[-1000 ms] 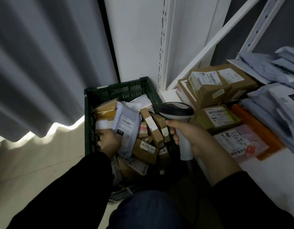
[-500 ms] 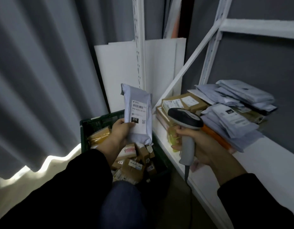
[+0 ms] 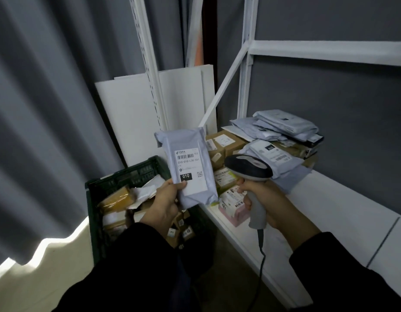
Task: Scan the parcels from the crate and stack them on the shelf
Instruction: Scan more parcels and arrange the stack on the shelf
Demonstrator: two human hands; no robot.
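Observation:
My left hand (image 3: 164, 202) pinches the lower edge of a grey poly-bag parcel (image 3: 188, 163), held upright above the crate with its white barcode label facing me. My right hand (image 3: 266, 202) grips the handle of a corded barcode scanner (image 3: 249, 171), whose head sits just right of the parcel, beside its label. The dark green crate (image 3: 127, 175) stands on the floor below my left hand, holding several brown boxes and bags. The white shelf (image 3: 325, 212) runs along the right, with stacked parcels at its far end.
Grey mailers (image 3: 282, 128) lie piled on brown boxes (image 3: 224, 143) at the shelf's back; a pink parcel (image 3: 234, 204) sits near its front edge. White boards (image 3: 132, 118) lean against the upright behind the crate. A grey curtain (image 3: 48, 109) hangs on the left.
My left hand has lifted the grey parcel out of the crate and holds it upright. The scanner has risen beside it, and my view has tilted up toward the shelf.

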